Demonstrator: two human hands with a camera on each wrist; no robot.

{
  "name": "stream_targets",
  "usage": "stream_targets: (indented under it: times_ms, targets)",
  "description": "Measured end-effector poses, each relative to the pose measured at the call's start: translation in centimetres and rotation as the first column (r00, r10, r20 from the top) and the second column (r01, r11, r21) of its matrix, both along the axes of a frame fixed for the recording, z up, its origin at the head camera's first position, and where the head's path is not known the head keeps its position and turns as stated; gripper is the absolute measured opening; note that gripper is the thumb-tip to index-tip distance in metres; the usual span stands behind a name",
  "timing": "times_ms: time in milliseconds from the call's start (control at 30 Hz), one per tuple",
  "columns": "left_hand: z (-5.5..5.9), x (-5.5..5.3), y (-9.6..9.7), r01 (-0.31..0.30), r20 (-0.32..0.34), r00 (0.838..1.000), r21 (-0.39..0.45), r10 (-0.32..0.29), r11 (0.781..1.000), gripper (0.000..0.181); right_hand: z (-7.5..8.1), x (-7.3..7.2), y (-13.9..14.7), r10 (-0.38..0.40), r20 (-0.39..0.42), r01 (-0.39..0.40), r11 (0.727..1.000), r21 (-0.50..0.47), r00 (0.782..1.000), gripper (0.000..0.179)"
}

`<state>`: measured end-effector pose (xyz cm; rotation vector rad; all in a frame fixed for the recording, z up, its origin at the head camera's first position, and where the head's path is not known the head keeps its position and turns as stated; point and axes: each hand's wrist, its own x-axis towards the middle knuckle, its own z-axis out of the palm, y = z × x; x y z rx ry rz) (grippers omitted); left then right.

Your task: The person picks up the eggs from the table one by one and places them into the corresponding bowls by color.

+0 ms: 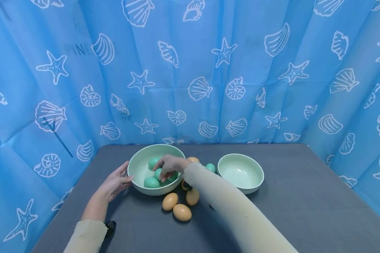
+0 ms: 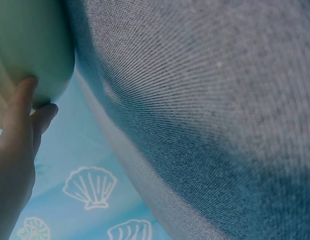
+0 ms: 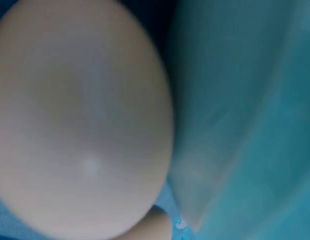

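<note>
My left hand (image 1: 115, 182) rests against the near left side of the large pale green bowl (image 1: 134, 163). In the left wrist view its fingers (image 2: 20, 100) lie fairly straight along the outer wall of that bowl (image 2: 37, 45). My right hand (image 1: 172, 166) reaches over the right rim, its thumb and a finger on either side of a green egg (image 1: 157, 173). Other green eggs lie around it in the bowl: one at the front (image 1: 151, 182), one at the back (image 1: 153, 162) and one partly under the hand (image 1: 173, 177).
Brown eggs (image 1: 182, 212) lie on the grey table (image 1: 291, 200) right of the bowl, some behind my right arm. A brown egg (image 3: 82, 120) fills much of the right wrist view. One green egg (image 1: 210, 167) lies beside a smaller pale green bowl (image 1: 240, 172). A blue curtain hangs behind.
</note>
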<state>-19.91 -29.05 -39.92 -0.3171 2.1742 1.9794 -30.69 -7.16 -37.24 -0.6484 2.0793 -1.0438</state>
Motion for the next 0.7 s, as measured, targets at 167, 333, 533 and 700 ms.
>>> stream_targets:
  times_ms: [167, 333, 533, 700]
  targets:
    - [0.1, 0.1, 0.2, 0.004, -0.010, 1.000, 0.006, -0.003, 1.000, 0.083, 0.0, 0.3, -0.5, -0.015, -0.017, 0.016, 0.999, 0.030, 1.000, 0.042]
    - [0.1, 0.1, 0.4, 0.013, -0.017, 1.000, 0.018, -0.013, 1.000, 0.084, 0.3, 0.6, -0.6, -0.030, -0.006, 0.031, 0.998, 0.060, 1.000, 0.046]
    - [-0.1, 0.1, 0.4, 0.006, -0.013, 1.000, 0.018, -0.006, 1.000, 0.083, 0.5, 0.7, -0.1, -0.034, 0.034, 0.033, 0.999, 0.021, 0.999, 0.053]
    - [-0.1, 0.1, 0.2, 0.001, -0.015, 1.000, -0.003, -0.001, 1.000, 0.083, 0.9, 0.6, 0.8, -0.039, 0.062, 0.042, 0.998, -0.042, 0.997, 0.052]
